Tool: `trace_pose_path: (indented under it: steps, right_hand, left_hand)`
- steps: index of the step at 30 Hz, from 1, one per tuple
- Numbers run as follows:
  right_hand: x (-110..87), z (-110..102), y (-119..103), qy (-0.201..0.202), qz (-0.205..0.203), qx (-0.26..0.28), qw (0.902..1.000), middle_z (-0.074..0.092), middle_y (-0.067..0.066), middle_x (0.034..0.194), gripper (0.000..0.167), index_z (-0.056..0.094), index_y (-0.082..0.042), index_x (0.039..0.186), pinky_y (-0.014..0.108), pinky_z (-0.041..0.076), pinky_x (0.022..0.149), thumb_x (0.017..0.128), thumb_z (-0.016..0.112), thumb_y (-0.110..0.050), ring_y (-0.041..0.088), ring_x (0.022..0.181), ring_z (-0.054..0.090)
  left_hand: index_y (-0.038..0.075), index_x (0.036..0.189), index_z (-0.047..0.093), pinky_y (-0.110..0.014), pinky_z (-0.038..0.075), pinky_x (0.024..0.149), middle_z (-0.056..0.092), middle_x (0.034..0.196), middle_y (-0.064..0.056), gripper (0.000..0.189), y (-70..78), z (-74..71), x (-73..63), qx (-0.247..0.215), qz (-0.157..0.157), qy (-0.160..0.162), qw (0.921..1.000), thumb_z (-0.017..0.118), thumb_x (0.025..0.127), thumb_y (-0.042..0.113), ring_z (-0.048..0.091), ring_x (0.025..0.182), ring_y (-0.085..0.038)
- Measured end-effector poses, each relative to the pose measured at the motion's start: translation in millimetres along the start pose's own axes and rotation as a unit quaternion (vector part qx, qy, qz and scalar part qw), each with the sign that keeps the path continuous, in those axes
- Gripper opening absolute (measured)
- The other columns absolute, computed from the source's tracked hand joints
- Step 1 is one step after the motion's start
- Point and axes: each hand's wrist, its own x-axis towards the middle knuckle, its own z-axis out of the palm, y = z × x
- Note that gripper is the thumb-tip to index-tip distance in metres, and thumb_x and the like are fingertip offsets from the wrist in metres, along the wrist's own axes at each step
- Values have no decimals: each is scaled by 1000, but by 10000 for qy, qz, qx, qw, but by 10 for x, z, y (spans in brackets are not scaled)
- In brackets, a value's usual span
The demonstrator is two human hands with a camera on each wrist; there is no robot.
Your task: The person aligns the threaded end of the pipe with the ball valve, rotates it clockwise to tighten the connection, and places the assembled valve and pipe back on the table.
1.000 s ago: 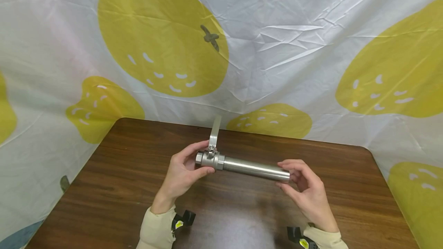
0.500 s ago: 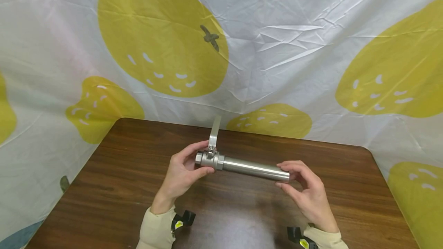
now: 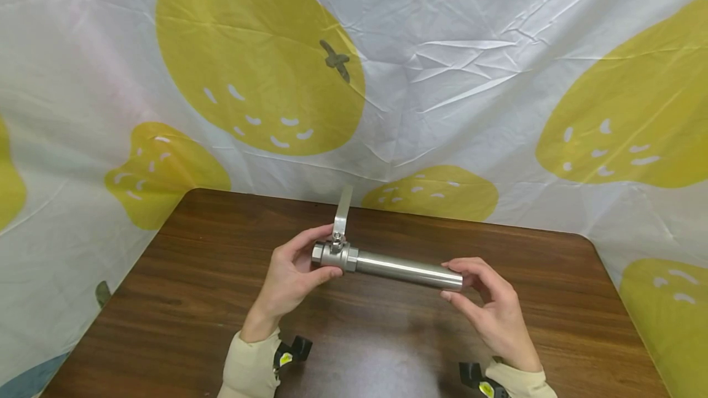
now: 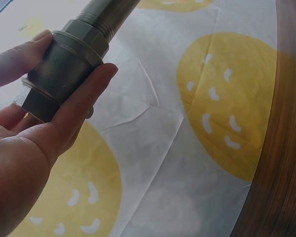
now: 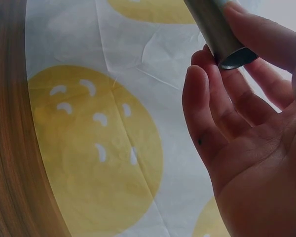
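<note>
A steel ball valve (image 3: pixel 334 255) with a flat lever handle (image 3: pixel 343 210) is joined to a smooth metal pipe (image 3: pixel 406 268), held above the table in the head view. My left hand (image 3: pixel 289 278) grips the valve body, thumb on the near side and fingers behind it. In the left wrist view, screw threads (image 4: pixel 99 28) show where the pipe meets the valve's hex end. With thumb and fingertips, my right hand (image 3: pixel 492 300) pinches the pipe's free end. That end is hollow, as the right wrist view shows the pipe's open mouth (image 5: pixel 238 58).
Beneath the hands is a dark brown wood-grain table (image 3: pixel 221 250). A white cloth (image 3: pixel 453 109) printed with yellow fruit hangs behind it and at both sides. Both wrists carry a black strap-on device (image 3: pixel 293 349).
My right hand's fingers have shifted very slightly at the pipe's end. The valve, the pipe and my left hand look almost unmoved.
</note>
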Motion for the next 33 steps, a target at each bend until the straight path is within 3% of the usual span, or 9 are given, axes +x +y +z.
trace_pose_path:
  steps: [9, 20, 33]
  right_hand:
    - [-14, -5, -41, -36, 301, -246, 9992, 66, 8, 107, 51, 61, 7, 112, 14, 50, 71, 66, 72, 26, 8, 84, 60]
    - [-12, -9, -117, -118, 1262, -776, 9889, 66, -8, 96, 40, 64, 0, 113, 17, 52, 67, 76, 74, 11, 3, 79, 60]
    - [-11, -22, -103, -111, 1169, -1118, 9868, 65, -6, 82, 35, 67, -5, 112, 15, 51, 61, 80, 71, 8, 1, 73, 60]
  left_hand:
    - [-15, 127, 50, -19, 51, 91, 61, 120, 0, 61, 1, -2, -7, 63, -12, 28, 10000, 77, 72, -12, 60, 107, -10]
    - [-15, 127, 50, -19, 51, 92, 59, 122, -1, 61, 6, -9, -7, 119, 10, 12, 9999, 77, 72, -11, 59, 108, -10]
    - [-15, 127, 51, -18, 50, 92, 59, 122, -2, 61, 3, -11, -8, 160, 16, -9, 9999, 77, 72, -10, 58, 109, -10]
